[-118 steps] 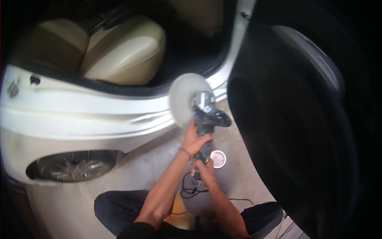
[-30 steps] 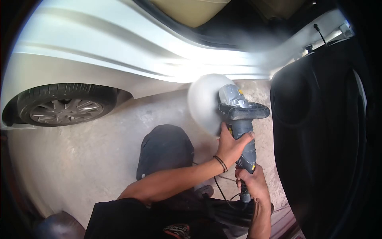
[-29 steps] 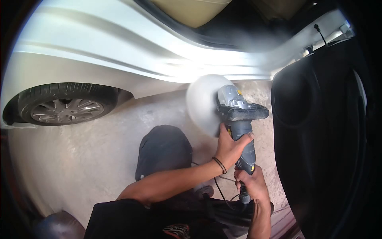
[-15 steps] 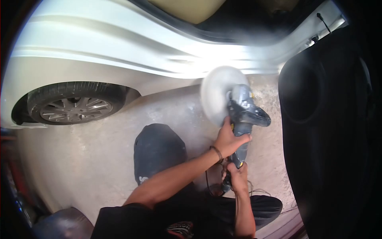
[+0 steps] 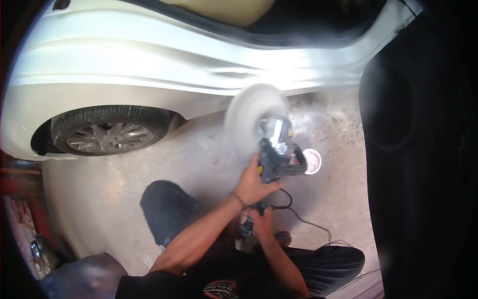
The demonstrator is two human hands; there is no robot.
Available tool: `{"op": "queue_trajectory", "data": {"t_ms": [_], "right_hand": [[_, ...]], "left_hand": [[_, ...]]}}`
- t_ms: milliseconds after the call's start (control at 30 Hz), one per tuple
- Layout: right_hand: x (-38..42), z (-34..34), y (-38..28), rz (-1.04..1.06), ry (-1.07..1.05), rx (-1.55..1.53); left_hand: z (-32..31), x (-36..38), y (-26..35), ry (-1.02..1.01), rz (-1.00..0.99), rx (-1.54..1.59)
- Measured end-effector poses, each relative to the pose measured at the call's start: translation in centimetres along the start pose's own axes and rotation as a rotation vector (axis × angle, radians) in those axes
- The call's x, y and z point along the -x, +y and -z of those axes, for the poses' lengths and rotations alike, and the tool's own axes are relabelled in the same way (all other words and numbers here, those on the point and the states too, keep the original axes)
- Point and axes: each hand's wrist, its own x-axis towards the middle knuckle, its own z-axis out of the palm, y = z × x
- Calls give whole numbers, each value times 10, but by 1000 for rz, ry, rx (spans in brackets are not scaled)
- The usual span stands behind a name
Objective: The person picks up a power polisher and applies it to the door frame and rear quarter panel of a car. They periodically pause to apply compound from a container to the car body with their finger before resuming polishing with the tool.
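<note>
A dark handheld polisher (image 5: 279, 149) carries a large round white pad (image 5: 254, 112), blurred as if spinning. The pad's upper edge is close to the lower edge of the white car body (image 5: 174, 65); whether they touch cannot be made out. My left hand (image 5: 254, 185), with a dark band at the wrist, is wrapped round the tool's body behind the head. Lower down, my right hand (image 5: 260, 222) grips the rear handle, where the black cord (image 5: 298, 217) comes out. Part of the handle is hidden by the fingers.
The car's wheel (image 5: 112, 134) is at the left. An open dark door panel (image 5: 423, 129) rises at the right. On the concrete floor (image 5: 109, 199), a small round tub (image 5: 312, 161) stands beside the polisher. Red and metallic items (image 5: 42, 251) lie at the lower left.
The polisher and both hands have shifted left in view, the pad moving along the car's lower edge. The round tub and more of the cord have come into sight. My knee has moved left and down.
</note>
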Motion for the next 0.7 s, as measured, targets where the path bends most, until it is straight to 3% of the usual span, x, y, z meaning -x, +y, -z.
{"op": "queue_trajectory", "data": {"t_ms": [33, 67, 133, 300, 467, 533, 600, 700], "right_hand": [[5, -9, 8, -4, 0, -12], [9, -20, 8, 61, -159, 34], [21, -38, 3, 123, -313, 74], [38, -80, -44, -5, -467, -118], [17, -63, -32, 130, -310, 3], [3, -40, -10, 181, -184, 100], [-13, -15, 11, 219, -81, 188], [3, -3, -58, 37, -37, 25]], "left_hand": [[11, 10, -3, 15, -41, -46], [25, 17, 4, 31, -82, -92], [50, 43, 31, 111, 156, 47], [75, 63, 45, 201, 141, 8], [60, 44, 26, 183, 152, -25], [40, 27, 16, 127, 33, 136], [23, 9, 5, 78, -19, 102], [4, -2, 28, 23, -32, 116]]}}
